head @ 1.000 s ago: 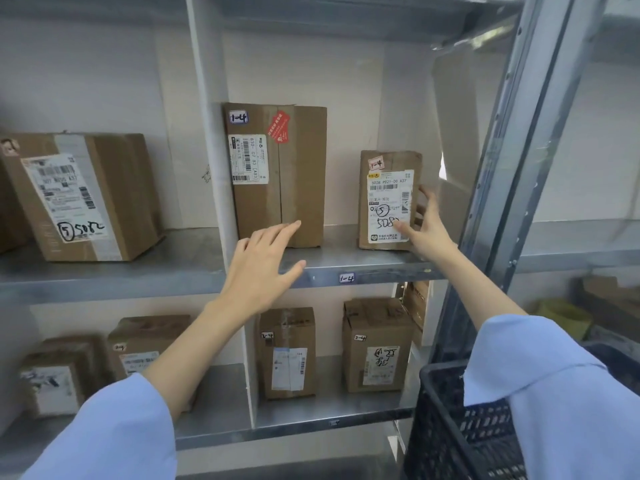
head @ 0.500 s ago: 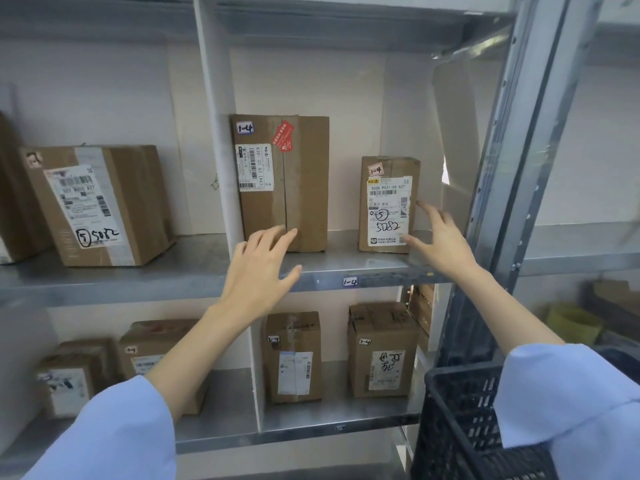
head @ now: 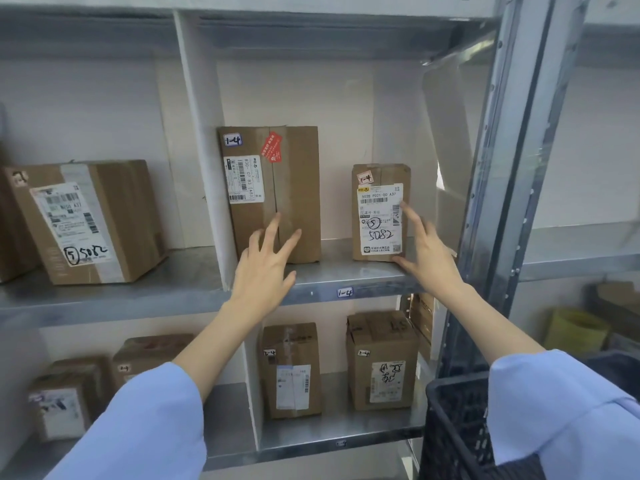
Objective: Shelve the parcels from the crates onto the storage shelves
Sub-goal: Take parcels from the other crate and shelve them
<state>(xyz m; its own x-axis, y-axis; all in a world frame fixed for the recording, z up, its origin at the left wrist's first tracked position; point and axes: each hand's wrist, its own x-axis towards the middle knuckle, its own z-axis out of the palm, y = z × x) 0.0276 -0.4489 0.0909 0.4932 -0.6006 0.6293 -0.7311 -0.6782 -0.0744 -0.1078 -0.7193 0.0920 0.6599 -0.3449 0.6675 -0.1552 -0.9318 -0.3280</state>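
Observation:
A small cardboard parcel (head: 375,174) with a white label marked 5082 stands upright on the upper shelf (head: 346,271), in the bay tagged 1-4. My right hand (head: 427,252) is at its lower right corner, fingers spread, thumb against the base, holding nothing. A taller cardboard parcel (head: 298,181) with a red sticker stands to its left. My left hand (head: 265,268) hovers open in front of that parcel's lower part, at the shelf's front edge.
A large parcel (head: 86,220) lies in the left bay. Several parcels (head: 381,358) stand on the lower shelf. A white divider (head: 201,150) splits the bays. A grey steel upright (head: 498,168) rises at right, a black plastic crate (head: 453,427) below it.
My right hand has slid from the small parcel's front to its lower right corner and let go. My left hand has risen slightly toward the taller parcel. The view has tilted.

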